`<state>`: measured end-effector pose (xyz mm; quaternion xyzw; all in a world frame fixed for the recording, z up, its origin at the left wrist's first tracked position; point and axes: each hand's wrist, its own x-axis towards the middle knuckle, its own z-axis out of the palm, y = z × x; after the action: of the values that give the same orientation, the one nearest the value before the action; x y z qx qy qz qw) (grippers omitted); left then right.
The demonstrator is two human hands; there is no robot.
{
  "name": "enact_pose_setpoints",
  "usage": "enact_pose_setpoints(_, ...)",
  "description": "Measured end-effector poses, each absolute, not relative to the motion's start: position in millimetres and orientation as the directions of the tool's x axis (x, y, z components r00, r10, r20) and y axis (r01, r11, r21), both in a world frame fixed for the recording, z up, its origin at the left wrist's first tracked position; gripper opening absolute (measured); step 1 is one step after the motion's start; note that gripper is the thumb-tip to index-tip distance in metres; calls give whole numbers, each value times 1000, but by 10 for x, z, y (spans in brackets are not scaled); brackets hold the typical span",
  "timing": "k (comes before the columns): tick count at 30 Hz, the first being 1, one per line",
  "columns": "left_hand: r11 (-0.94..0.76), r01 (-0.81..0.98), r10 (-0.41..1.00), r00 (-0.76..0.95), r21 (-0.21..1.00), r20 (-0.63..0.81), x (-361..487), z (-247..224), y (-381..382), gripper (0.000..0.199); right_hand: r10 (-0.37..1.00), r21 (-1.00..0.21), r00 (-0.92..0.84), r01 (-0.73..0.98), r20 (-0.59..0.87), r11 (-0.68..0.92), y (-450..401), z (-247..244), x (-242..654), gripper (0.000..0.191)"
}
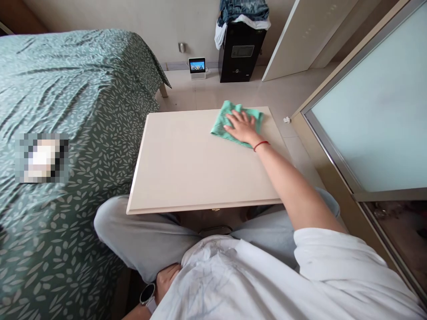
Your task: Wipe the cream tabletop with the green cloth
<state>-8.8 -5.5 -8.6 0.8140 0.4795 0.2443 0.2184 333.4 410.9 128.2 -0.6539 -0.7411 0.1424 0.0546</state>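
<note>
One rumpled green cloth [219, 125] lies at one o'clock on one table [193, 164], under your spread right hand [243, 127]. Left hand [167, 281]: cannot tell its grip.

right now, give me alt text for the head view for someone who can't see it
The right hand lies spread on a green cloth on a pale tabletop. The left hand is partly hidden by a white shirt; a leaf-patterned bed cover is to the left.

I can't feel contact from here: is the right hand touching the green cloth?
Touching. The head view shows the right hand lying spread, palm down, on the green cloth, pressing it flat.
</note>
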Motion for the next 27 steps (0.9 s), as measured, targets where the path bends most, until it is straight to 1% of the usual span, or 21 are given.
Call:
enact_pose_setpoints(2, -448, 675, 887, 420, 587, 194, -78, -62, -46, 34, 990, -290, 109, 948, -91, -131, 4018, 1221, 3672, 80)
enact_pose_setpoints(4, -456, 675, 883, 427, 580, 198, -69, -39, -39, 35, 948, -298, 311, 900, -74, -319, 3944, 1143, 3793, 83)
enact_pose_setpoints(6, -465, 672, 877, 439, 576, 196, -65, -29, -36, 35, 903, -311, 425, 852, -61, -422, 3912, 1083, 3696, 87)
enact_pose_setpoints(8, -468, 666, 874, 446, 580, 193, -66, -33, -35, 34, 901, -335, 432, 843, -43, -420, 3920, 1064, 3416, 88)
enact_pose_setpoints(10, -462, 659, 877, 437, 593, 199, -71, -47, -34, 33, 940, -338, 340, 881, -34, -331, 3940, 1092, 3003, 88)
enact_pose_setpoints(13, -467, 648, 874, 440, 601, 204, -83, -71, -33, 33, 996, -282, 58, 957, -61, -73, 3916, 1177, 2235, 87)
enact_pose_setpoints(16, -476, 652, 869, 454, 590, 199, -96, -84, -38, 31, 967, -273, -242, 938, -79, 212, 3761, 1246, 1423, 87)
enact_pose_setpoints(19, -469, 665, 874, 443, 580, 199, -102, -84, -52, 33, 843, -247, -535, 825, -54, 508, 3498, 1275, 742, 85)
enact_pose_setpoints(22, -463, 676, 879, 432, 573, 200, -104, -79, -64, 35, 616, -161, -784, 619, -77, 768, 3250, 1283, 356, 80)
enact_pose_setpoints(24, -464, 680, 880, 431, 568, 202, -105, -78, -66, 35, 500, -137, -859, 512, -113, 848, 3157, 1282, 311, 77)
enact_pose_setpoints(25, -464, 681, 880, 430, 566, 204, -105, -79, -66, 35, 483, -148, -868, 496, -116, 855, 3140, 1279, 354, 76)
enact_pose_setpoints(27, -463, 681, 880, 427, 567, 206, -104, -83, -65, 35, 524, -204, -847, 531, -92, 822, 3169, 1269, 571, 76)
